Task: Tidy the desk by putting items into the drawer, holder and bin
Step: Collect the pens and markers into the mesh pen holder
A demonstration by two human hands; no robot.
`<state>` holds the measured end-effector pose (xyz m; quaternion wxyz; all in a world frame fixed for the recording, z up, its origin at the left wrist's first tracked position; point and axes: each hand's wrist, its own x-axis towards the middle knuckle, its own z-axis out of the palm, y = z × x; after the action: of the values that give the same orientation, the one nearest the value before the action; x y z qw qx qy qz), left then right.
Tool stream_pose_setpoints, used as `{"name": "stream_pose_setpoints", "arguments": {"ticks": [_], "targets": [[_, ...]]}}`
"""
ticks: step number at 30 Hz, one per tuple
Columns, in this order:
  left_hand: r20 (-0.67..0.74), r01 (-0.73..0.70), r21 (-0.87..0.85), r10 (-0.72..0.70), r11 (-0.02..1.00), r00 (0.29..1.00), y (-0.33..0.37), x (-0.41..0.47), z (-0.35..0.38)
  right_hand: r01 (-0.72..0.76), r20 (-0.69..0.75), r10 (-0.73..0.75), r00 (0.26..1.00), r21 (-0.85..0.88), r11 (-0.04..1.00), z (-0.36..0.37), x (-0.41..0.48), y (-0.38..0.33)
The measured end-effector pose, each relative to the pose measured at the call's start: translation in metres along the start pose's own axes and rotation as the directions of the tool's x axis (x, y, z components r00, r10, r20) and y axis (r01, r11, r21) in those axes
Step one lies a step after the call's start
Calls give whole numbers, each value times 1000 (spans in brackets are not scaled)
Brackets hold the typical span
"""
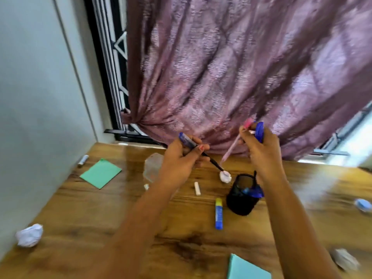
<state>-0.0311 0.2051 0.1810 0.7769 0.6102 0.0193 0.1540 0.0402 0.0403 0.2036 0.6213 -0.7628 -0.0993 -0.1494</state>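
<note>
The left hand (pixel 181 158) is gripping a dark pen (pixel 198 151) with its fingers curled round the barrel. The pen's blue cap is sticking up past the knuckles and its tip is slanting down towards a small white crumpled scrap (pixel 225 176) on the desk (pixel 100 218). The right hand (pixel 259 150) is holding a pink pen (pixel 231 150) tip-down, fingers closed round it, together with a blue item (pixel 260 130) too blurred to identify. Both hands are hovering above the desk, just behind the holder (pixel 239 206). The holder is a black mesh cup standing upright, with something blue showing at its rim.

A glue stick (pixel 218 215), blue with a yellow cap, is lying just left of the holder. A short white stick (pixel 197 188) is lying a little beyond it. A green note pad (pixel 100 173) is sitting near the left wall (pixel 30 97), with a marker (pixel 83 160) beside the wall behind it. A paper ball (pixel 29 235) is resting at the desk's left edge, and a teal pad (pixel 247 268) is lying at the near edge. A clear plastic piece (pixel 154 166) is partly hidden behind the left hand.

The desk is glossy brown wood grain. A purple curtain (pixel 221 67) is hanging behind it, gathered at the left beside a black window grille (pixel 118 57). Any print on the glue stick is too blurred to read.
</note>
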Motion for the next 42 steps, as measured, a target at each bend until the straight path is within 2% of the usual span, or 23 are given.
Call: {"name": "stream_pose_setpoints", "arguments": {"ticks": [3,6,9,13,17,22,26,28,30,32,34,37,39,40,42], "targets": [[81,-10,166,-4,986,997,-22,9,40,74,-37,-87,996,-260,963,-51,13,17],[106,23,346,-64,938,992,-45,14,68,52,51,-34,998,-405,913,-79,20,41],[87,76,439,-127,895,988,-66,17,85,78,147,7,989,-564,822,-86,22,70],[31,109,539,-149,835,988,-85,20,96,94,289,113,951,-614,784,-86,20,92],[30,94,615,-142,783,989,-96,23,99,78,358,223,907,-661,746,-91,22,102],[69,30,652,-98,758,993,-103,26,105,62,322,178,930,-613,788,-98,29,108],[106,-44,635,-31,771,994,-101,34,112,-1,302,139,943,-414,910,-97,41,105],[135,-86,649,-4,756,991,-103,37,114,-47,307,127,943,-256,966,-95,48,101],[169,-119,694,0,710,986,-107,39,116,-139,315,124,941,26,990,-94,55,95],[189,-154,749,15,644,982,-113,41,117,-201,330,111,937,253,946,-93,61,90],[184,-160,768,26,620,983,-118,43,115,-188,333,62,941,362,913,-90,67,88],[146,-98,745,-18,660,989,-120,46,110,-156,330,2,944,439,885,-79,70,89],[117,-51,722,-49,690,992,-121,48,106,-143,325,-6,946,432,891,-73,69,92],[103,-31,716,-61,698,993,-120,48,104,-119,317,-10,948,383,916,-70,68,95],[74,11,704,-89,710,993,-120,48,100,-29,318,-30,948,180,983,-68,67,102]]}}
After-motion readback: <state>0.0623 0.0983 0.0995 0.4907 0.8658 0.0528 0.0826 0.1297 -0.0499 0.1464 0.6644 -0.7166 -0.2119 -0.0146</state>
